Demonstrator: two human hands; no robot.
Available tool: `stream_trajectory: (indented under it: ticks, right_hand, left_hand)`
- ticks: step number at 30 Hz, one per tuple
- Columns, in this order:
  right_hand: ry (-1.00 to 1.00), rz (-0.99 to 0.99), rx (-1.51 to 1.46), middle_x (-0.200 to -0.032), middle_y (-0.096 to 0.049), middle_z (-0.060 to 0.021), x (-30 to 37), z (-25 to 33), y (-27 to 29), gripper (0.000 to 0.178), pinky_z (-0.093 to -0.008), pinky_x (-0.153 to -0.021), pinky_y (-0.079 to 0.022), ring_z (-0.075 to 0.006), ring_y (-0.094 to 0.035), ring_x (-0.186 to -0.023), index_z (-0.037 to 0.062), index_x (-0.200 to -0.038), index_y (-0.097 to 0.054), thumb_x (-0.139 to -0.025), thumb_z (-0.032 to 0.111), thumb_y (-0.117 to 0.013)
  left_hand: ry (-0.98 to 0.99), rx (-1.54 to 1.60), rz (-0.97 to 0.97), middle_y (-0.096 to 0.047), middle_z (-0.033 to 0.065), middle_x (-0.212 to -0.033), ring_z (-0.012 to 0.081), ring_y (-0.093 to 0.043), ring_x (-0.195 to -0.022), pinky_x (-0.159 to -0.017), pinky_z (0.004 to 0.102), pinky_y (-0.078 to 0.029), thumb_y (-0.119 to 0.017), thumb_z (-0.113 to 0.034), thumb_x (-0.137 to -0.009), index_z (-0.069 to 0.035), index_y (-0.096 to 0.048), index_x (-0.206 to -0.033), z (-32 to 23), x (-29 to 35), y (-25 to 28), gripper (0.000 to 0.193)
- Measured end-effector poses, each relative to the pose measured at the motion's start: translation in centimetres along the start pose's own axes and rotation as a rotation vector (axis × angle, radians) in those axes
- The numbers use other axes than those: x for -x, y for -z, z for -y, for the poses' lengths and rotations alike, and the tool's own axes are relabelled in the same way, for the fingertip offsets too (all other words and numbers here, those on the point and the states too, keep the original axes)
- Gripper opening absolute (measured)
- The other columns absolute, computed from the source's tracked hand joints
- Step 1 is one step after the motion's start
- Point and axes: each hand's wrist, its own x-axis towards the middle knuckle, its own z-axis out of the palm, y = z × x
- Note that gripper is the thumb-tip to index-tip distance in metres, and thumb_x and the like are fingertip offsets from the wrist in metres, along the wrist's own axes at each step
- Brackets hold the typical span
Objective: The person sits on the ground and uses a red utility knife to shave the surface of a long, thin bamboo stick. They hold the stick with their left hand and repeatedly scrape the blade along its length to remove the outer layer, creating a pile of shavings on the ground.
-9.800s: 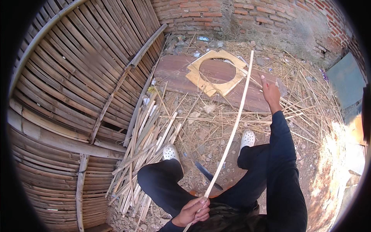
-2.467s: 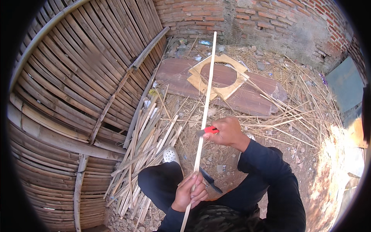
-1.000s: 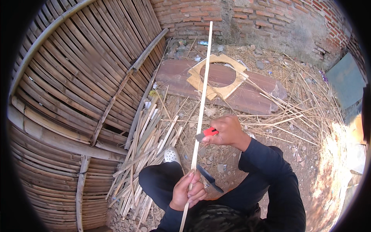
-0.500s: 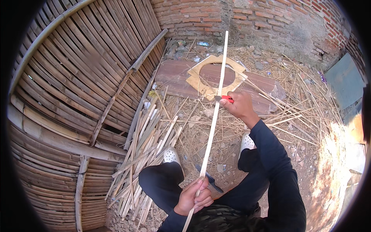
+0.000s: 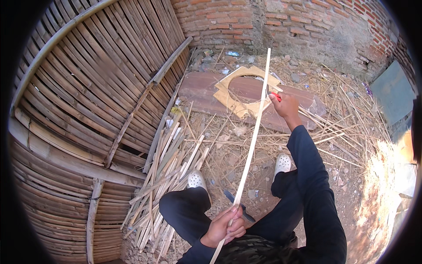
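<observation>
Brick wall [image 5: 211,26] stands at the back and a slatted bamboo wall [image 5: 74,83] on your left, above littered ground [image 5: 354,185]. Your left hand [image 5: 225,226] has its fingers wrapped around the lower part of a long pale strip [image 5: 250,155], which slants up and away from you, its far end beyond your right hand [image 5: 286,106]. There your fingers grasp a red-handled cutter [image 5: 276,96], its blade just beside the strip; whether it touches cannot be told. For a clean stroke, I'd hold the strip firm, lay the blade nearly flat, draw it with light, even pressure, and stop well short of your left fingers.

Counting outward: one strip and one cutter in hand; one dark tool [image 5: 229,195] on the ground, partly hidden behind your left hand; two pale shoes, the left shoe [image 5: 196,179] and the right shoe [image 5: 282,163]. Left of them lies a heap of loose strips [image 5: 165,176], too tangled to count. Farther off, one yellowish panel [image 5: 223,93] with one round hole lies on one brown board [image 5: 195,88]. One blue-grey sheet [image 5: 394,93] leans at the far right.
</observation>
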Motion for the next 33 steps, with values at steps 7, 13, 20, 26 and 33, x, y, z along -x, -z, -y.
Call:
stream_trajectory:
  ticks: [7,13,20,26,33]
  right_hand:
    - [-0.504,0.147,0.012,-0.076,-0.064,-0.0280,1.0,-6.5,1.8,0.085,-0.0488,-0.069,-0.047,-0.0418,-0.064,-0.077,-0.0025,-0.074,-0.067,-0.088,0.073,-0.032]
    - [0.227,0.113,-0.467,-0.050,-0.045,-0.0147,3.5,1.9,3.3,0.066,-0.0417,-0.049,-0.036,-0.0339,-0.050,-0.049,0.0027,-0.058,-0.050,-0.085,0.062,-0.052]
    - [0.300,0.004,-0.308,-0.050,-0.049,-0.0148,3.5,4.6,3.7,0.060,-0.0421,-0.047,-0.037,-0.0351,-0.051,-0.048,0.0054,-0.059,-0.055,-0.084,0.060,-0.056]
    - [0.150,-0.008,-0.100,-0.053,-0.054,-0.0147,0.7,-0.5,2.1,0.056,-0.0441,-0.050,-0.042,-0.0356,-0.056,-0.053,0.0073,-0.064,-0.061,-0.083,0.060,-0.057]
    - [0.285,-0.073,-0.101,-0.055,-0.057,-0.0143,-0.6,-0.9,0.6,0.054,-0.0445,-0.050,-0.043,-0.0352,-0.059,-0.056,0.0078,-0.065,-0.062,-0.081,0.060,-0.059]
  left_hand:
    - [-0.031,0.033,-0.022,-0.029,-0.0033,-0.051,0.0081,-0.024,-0.038,-0.045,0.0227,-0.025,-0.031,-0.031,-0.105,-0.011,-0.039,-0.083,2.0,2.1,1.9,0.031]
    - [-0.114,0.001,0.042,-0.029,-0.0039,-0.050,0.0074,-0.025,-0.037,-0.045,0.0237,-0.025,-0.030,-0.031,-0.104,-0.011,-0.038,-0.081,0.4,1.1,1.3,0.031]
    - [-0.021,-0.033,0.025,-0.030,-0.0048,-0.048,0.0069,-0.026,-0.035,-0.045,0.0239,-0.025,-0.030,-0.034,-0.103,-0.013,-0.037,-0.079,0.8,0.9,1.4,0.033]
    - [0.059,-0.113,0.056,-0.028,-0.0043,-0.050,0.0080,-0.026,-0.038,-0.049,0.0242,-0.027,-0.028,-0.035,-0.104,-0.014,-0.038,-0.082,1.6,1.3,2.6,0.033]
    - [0.088,-0.170,0.018,-0.028,-0.0041,-0.052,0.0082,-0.024,-0.040,-0.051,0.0246,-0.028,-0.028,-0.036,-0.105,-0.013,-0.037,-0.084,2.1,1.3,3.2,0.032]
